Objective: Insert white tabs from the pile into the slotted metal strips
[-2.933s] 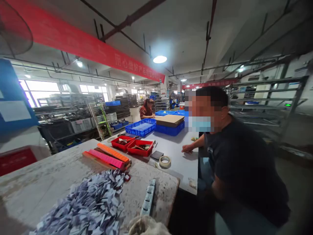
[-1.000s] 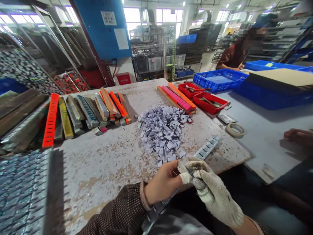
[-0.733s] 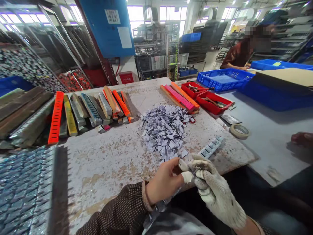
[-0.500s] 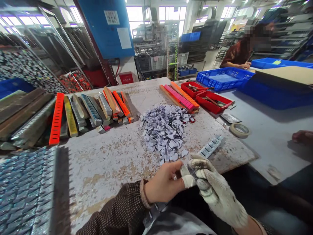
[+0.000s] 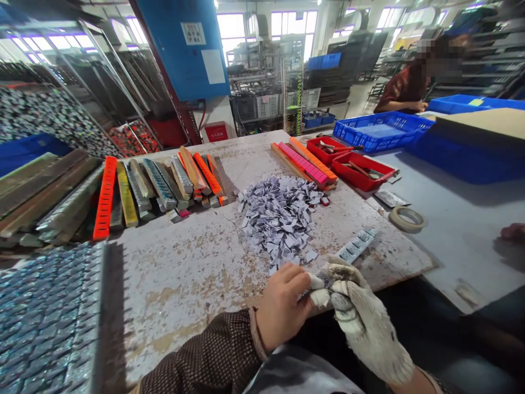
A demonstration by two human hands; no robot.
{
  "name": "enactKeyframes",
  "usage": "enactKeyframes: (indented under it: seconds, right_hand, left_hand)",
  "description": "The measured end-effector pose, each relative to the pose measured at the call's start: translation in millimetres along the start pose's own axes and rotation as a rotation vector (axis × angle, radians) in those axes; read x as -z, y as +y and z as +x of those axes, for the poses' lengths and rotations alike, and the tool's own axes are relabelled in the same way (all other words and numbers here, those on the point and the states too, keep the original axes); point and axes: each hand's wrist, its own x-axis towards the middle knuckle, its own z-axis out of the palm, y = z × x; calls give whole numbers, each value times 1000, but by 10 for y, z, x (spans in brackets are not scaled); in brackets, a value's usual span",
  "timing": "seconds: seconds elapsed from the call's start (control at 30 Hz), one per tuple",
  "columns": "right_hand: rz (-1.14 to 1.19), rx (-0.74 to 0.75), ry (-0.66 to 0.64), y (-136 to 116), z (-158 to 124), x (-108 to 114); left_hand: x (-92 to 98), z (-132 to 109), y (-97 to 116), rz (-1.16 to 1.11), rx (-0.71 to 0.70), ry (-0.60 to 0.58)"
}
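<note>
My left hand (image 5: 285,306) is bare except for white coverings on the thumb and a fingertip. Its fingers are pinched together. Against them rests my right hand (image 5: 363,314), in a soiled white knitted glove with the fingers curled closed. Between the fingertips a small greyish piece (image 5: 326,275) partly shows, too covered to name. Just beyond the hands lies a heap of small whitish-grey chips (image 5: 279,219). A pale speckled strip with dark slots (image 5: 356,246) lies beyond the glove.
Wooden bars with coloured slotted faces (image 5: 164,186) line the left side; a tray of shiny grey pieces (image 5: 45,317) is nearer. Pink and orange strips (image 5: 305,161), red bins (image 5: 363,171), a tape roll (image 5: 406,219) and blue crates (image 5: 379,131) stand right. A person (image 5: 404,90) sits beyond.
My left hand has turned and its fingers have closed in farther over the fingertips of the gloved right hand. The right hand stays nearly in place. The view has shifted slightly.
</note>
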Motion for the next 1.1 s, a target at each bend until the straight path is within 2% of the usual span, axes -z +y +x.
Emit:
enactKeyframes:
  seconds: [0.03, 0.1, 0.2, 0.37, 0.43, 0.57, 0.77, 0.83, 0.9, 1.1]
  right_hand:
    - [9, -21, 7, -7, -8, -16]
    - [34, -107, 25, -37, -20, -42]
    - [121, -246, 50, -90, -22, -61]
    - [195, -311, 29, -84, -71, -75]
    - [119, -254, 8, -42, -113, -63]
    - [-98, -3, -61, 136, -115, 72]
    - [-474, 123, -55, 604, 154, 377]
    - [-620, 173, -127, 724, 220, 404]
    - [-723, 198, -212, 798, 257, 394]
    - [-831, 228, -432, 852, 356, 334]
  left_hand:
    - [-7, -30, 1, 114, -80, 11]
    - [-31, -82, 8, 175, -152, 9]
    - [-72, -124, 28, 82, -97, 18]
    - [-106, -108, -17, 38, 16, -54]
    - [-110, -85, -76, 97, 19, -77]
    - [-78, -19, -177, 241, -13, -177]
    - [49, -9, -230, 424, 69, -394]
    - [61, -41, -251, 479, 97, -475]
    - [56, -68, -267, 503, 122, -508]
    - [49, -49, -234, 495, 172, -574]
